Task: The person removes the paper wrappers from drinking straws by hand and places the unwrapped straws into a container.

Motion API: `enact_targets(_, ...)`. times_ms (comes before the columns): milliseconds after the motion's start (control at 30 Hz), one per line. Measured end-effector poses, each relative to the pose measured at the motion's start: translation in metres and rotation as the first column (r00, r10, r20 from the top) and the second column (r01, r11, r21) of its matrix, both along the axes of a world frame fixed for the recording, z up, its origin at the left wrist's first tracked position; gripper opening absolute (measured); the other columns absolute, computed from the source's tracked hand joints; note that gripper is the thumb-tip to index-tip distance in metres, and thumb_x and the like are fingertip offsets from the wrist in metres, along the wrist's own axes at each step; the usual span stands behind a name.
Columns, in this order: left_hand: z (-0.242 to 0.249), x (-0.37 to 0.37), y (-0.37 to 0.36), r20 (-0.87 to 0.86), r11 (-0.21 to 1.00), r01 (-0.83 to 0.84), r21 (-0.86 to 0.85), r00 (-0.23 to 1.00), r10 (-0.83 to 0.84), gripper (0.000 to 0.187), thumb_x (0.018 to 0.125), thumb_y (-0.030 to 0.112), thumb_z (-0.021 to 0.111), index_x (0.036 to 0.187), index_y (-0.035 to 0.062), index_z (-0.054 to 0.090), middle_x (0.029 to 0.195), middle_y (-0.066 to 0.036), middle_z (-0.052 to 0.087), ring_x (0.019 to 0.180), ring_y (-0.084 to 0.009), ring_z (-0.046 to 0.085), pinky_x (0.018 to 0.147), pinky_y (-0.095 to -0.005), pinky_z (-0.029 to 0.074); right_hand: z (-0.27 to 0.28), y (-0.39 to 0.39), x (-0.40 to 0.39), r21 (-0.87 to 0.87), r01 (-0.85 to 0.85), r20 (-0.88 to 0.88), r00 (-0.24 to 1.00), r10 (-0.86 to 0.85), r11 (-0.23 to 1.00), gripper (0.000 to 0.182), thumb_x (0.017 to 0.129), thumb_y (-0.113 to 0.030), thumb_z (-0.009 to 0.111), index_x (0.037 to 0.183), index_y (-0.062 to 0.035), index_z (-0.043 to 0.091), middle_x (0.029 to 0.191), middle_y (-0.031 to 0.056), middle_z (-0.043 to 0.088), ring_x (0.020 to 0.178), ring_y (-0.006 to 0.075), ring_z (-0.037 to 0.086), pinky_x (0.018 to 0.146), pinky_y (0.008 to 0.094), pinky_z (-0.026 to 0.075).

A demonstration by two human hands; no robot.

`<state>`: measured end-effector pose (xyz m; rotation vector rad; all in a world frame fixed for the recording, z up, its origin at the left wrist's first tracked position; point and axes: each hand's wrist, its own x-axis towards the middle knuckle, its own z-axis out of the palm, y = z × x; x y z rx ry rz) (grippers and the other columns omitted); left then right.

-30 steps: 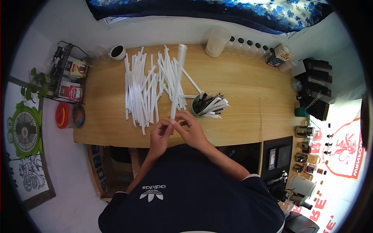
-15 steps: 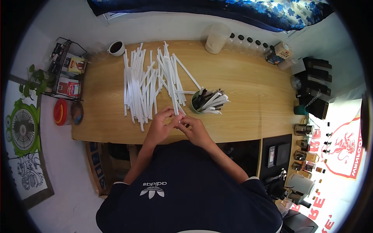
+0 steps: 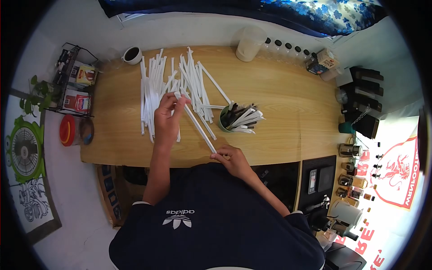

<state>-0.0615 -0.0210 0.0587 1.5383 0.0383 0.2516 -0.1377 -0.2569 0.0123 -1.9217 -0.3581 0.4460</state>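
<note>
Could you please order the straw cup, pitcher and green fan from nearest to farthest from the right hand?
From the right hand:
1. Straw cup, just ahead
2. Pitcher, table's back edge
3. Green fan, far left

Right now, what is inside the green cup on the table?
The green cup holds white-wrapped straws and dark sticks, perhaps straws too, their upper ends leaning right. Their lower ends and the cup's bottom are hidden, so I cannot tell what lies there.
</note>
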Motion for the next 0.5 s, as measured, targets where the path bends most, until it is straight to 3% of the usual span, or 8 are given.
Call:
enact_targets(67,0.003,0.003,0.002,0.005,0.994,-0.059,-0.091,0.998,0.059,0.022,0.102,0.019,0.062,0.100,-0.0005,0.071,0.106,-0.002,0.062,0.097,-0.0108,0.057,0.091,-0.0262,0.044,0.000,-0.004,-0.001,0.001,0.006,0.006,1.000,-0.006,1.000,0.020,0.093,-0.020,0.073,0.099,-0.0004,0.074,0.086,0.0115,0.066,0.073,0.0220,0.061,0.066,0.0335,0.047)
enact_targets(167,-0.003,0.004,0.010,-0.046,0.994,-0.066,-0.092,0.997,0.062,0.022,0.102,0.021,0.063,0.101,0.0012,0.071,0.102,-0.001,0.064,0.096,-0.0099,0.058,0.089,-0.0263,0.045,0.005,-0.008,-0.003,0.004,0.019,0.017,1.000,-0.020,1.000,0.019,0.093,-0.017,0.073,0.099,0.0003,0.074,0.087,0.0108,0.067,0.073,0.0204,0.061,0.067,0.0325,0.048)
enact_targets(233,-0.009,0.003,0.015,-0.073,0.994,-0.065,-0.093,0.996,0.058,0.022,0.102,0.022,0.063,0.102,0.0021,0.071,0.101,-0.001,0.065,0.095,-0.0095,0.058,0.088,-0.0264,0.046,0.012,-0.012,-0.006,0.059,0.168,0.011,0.986,-0.169,0.984,0.018,0.094,-0.015,0.072,0.101,0.0011,0.074,0.087,0.0093,0.067,0.075,0.0180,0.061,0.067,0.0309,0.048)
enact_targets(300,-0.016,-0.002,0.017,-0.109,0.951,-0.131,-0.280,0.989,0.104,0.020,0.101,0.022,0.064,0.103,0.0037,0.070,0.097,-0.001,0.066,0.092,-0.0090,0.059,0.084,-0.0261,0.048,0.013,-0.019,-0.009,0.083,0.246,0.003,0.969,-0.247,0.966,0.017,0.094,-0.013,0.072,0.103,0.0015,0.073,0.087,0.0085,0.067,0.075,0.0168,0.060,0.067,0.0302,0.048)
enact_targets(367,-0.026,-0.008,0.019,-0.134,0.915,-0.164,-0.369,0.983,0.122,0.019,0.101,0.022,0.065,0.103,0.0045,0.070,0.096,-0.001,0.067,0.090,-0.0087,0.060,0.082,-0.0259,0.049,0.008,-0.027,-0.013,0.305,0.505,-0.017,0.851,-0.525,0.808,0.016,0.095,-0.011,0.071,0.101,0.0035,0.072,0.085,0.0053,0.066,0.077,0.0115,0.061,0.068,0.0261,0.048)
enact_targets(400,-0.032,-0.012,0.020,-0.142,0.905,-0.146,-0.399,0.985,0.096,0.017,0.100,0.021,0.066,0.103,0.0046,0.069,0.096,-0.001,0.068,0.089,-0.0091,0.061,0.081,-0.0257,0.050,0.012,-0.032,-0.013,0.303,0.507,-0.018,0.850,-0.527,0.807,0.016,0.095,-0.011,0.071,0.101,0.0035,0.072,0.085,0.0053,0.066,0.077,0.0115,0.061,0.068,0.0261,0.048)
enact_targets(467,-0.045,-0.020,0.023,-0.156,0.882,-0.109,-0.458,0.987,0.041,0.013,0.098,0.017,0.068,0.102,0.0048,0.068,0.096,-0.003,0.069,0.085,-0.0099,0.063,0.079,-0.0255,0.052,0.025,-0.039,-0.011,0.554,0.587,-0.081,0.744,-0.663,0.591,0.017,0.099,-0.012,0.066,0.108,0.0036,0.067,0.094,0.0103,0.067,0.078,0.0155,0.060,0.068,0.0280,0.048)
enact_targets(500,-0.054,-0.023,0.024,-0.158,0.882,-0.104,-0.460,0.987,0.033,0.013,0.098,0.017,0.068,0.102,0.0048,0.068,0.096,-0.003,0.069,0.085,-0.0099,0.063,0.079,-0.0255,0.052,0.030,-0.041,-0.009,0.551,0.592,-0.081,0.740,-0.668,0.588,0.017,0.099,-0.012,0.066,0.108,0.0036,0.067,0.094,0.0103,0.067,0.078,0.0155,0.060,0.068,0.0280,0.048)
